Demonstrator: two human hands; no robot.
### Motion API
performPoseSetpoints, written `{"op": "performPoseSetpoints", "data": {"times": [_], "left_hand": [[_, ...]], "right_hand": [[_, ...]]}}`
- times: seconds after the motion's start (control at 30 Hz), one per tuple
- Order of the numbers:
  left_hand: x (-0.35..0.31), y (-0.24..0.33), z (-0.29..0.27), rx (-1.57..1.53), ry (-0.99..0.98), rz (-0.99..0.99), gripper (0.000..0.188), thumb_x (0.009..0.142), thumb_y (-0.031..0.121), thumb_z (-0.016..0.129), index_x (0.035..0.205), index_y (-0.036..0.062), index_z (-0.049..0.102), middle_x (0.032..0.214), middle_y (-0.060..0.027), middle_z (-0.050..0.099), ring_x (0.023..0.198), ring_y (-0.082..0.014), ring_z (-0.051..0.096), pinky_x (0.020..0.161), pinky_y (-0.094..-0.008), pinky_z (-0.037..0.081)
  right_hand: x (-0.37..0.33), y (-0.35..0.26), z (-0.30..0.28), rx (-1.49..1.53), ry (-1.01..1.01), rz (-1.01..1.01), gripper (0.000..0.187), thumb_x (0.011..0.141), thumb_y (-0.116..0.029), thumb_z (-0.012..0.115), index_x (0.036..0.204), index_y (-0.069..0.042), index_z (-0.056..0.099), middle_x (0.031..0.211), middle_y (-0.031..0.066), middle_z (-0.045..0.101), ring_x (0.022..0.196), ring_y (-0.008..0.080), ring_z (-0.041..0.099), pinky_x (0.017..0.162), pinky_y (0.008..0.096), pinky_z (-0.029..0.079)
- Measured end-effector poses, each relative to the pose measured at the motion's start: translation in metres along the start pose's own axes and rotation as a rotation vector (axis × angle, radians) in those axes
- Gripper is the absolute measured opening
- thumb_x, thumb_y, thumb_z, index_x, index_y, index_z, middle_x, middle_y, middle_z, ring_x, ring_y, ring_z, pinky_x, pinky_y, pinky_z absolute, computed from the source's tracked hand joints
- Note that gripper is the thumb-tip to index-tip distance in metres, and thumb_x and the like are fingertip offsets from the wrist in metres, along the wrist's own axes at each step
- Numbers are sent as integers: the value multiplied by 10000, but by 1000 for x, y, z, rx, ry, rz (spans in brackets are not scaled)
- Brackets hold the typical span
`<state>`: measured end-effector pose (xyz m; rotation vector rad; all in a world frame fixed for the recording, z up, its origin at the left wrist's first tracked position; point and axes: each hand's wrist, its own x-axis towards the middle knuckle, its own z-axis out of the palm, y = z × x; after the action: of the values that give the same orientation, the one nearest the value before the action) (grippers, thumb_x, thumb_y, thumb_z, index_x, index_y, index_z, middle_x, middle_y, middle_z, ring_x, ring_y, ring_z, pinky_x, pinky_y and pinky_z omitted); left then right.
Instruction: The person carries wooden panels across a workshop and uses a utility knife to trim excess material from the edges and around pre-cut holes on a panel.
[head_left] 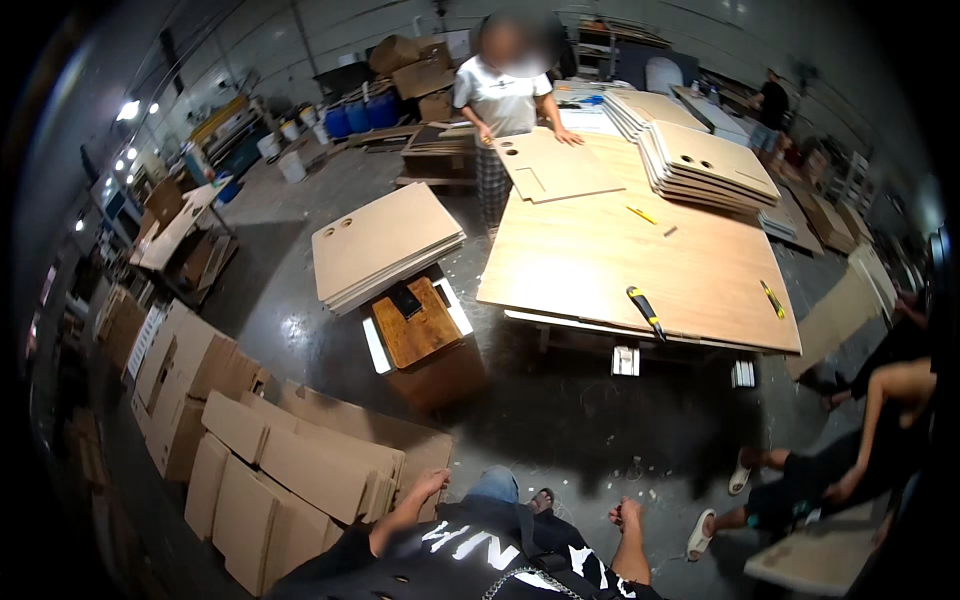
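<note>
Beside a stack of flattened brown cardboard boxes (290,480) is my left hand (432,483), low in the picture. Its fingers are loosely curled, and no object shows in them. My right hand (626,513) hangs over the dark floor with fingers curled in and nothing visible inside. Farther ahead stands a worktable with a pale wooden top (560,270). On it lie a black and yellow utility knife (645,312), a smaller yellow knife (772,299) and a yellow tool (641,215).
Across the table a person's hands rest on a cut panel (560,168). Stacked panels (710,160) occupy its far right; more panels (385,240) stand left, near a brown wooden stool top (415,325) bearing a black phone (404,301). Someone sits at right, legs (770,490) stretched out.
</note>
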<state>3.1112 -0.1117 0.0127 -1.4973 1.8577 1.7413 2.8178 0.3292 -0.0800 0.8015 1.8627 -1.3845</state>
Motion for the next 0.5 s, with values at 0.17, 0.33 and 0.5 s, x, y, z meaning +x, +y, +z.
{"op": "performPoseSetpoints", "data": {"times": [0.17,0.33,0.5], "left_hand": [[14,-4,-2,155,208,78,369,844,327,524,979,8,650,867,-127,656,780,-215,610,697,-343,475],[75,-28,8,389,111,-159,376,871,301,470,1094,34,611,1008,-184,635,857,-287,617,767,-416,469],[90,-85,6,539,160,-68,356,897,308,453,1061,26,594,953,-175,609,815,-279,615,745,-430,474]], "right_hand": [[6,-49,56,-414,1,-68,271,866,-246,550,978,-2,587,752,134,587,547,228,583,439,353,475],[53,-96,103,-628,108,-424,271,837,-237,596,962,2,625,786,137,613,653,255,602,569,384,494],[-58,-236,195,-493,235,-1008,279,826,-91,554,1072,40,550,1058,211,544,970,349,543,880,430,416]]}}
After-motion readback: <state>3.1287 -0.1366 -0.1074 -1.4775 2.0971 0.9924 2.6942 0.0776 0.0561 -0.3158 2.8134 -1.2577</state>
